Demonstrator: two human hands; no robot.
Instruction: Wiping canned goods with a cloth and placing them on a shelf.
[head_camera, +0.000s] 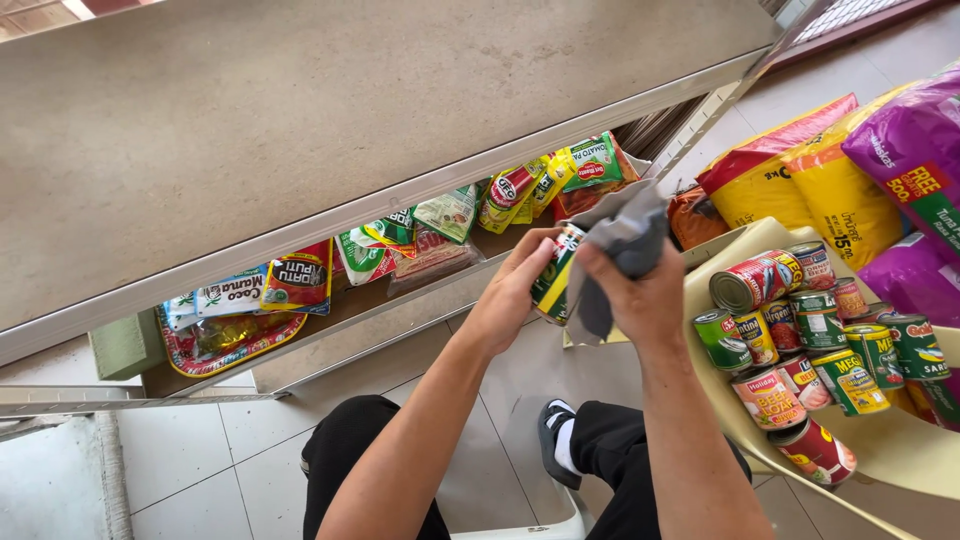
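Observation:
My left hand (512, 290) grips a small green and yellow can (553, 279), held upright in front of a metal shelf. My right hand (632, 285) clutches a grey cloth (625, 240) that is pressed against the can's right side and top. Both hands are over the tiled floor, just left of a cream plastic chair (890, 445) whose seat holds several cans (810, 335) with red, green and yellow labels. My knees in black trousers show below the arms.
A grey metal shelf top (350, 110) fills the upper left. On the lower shelf (400, 300) lie several sachets and packets (450, 215). Large yellow, red and purple sacks (850, 170) stand behind the chair. A dark slipper (553, 440) is on my foot.

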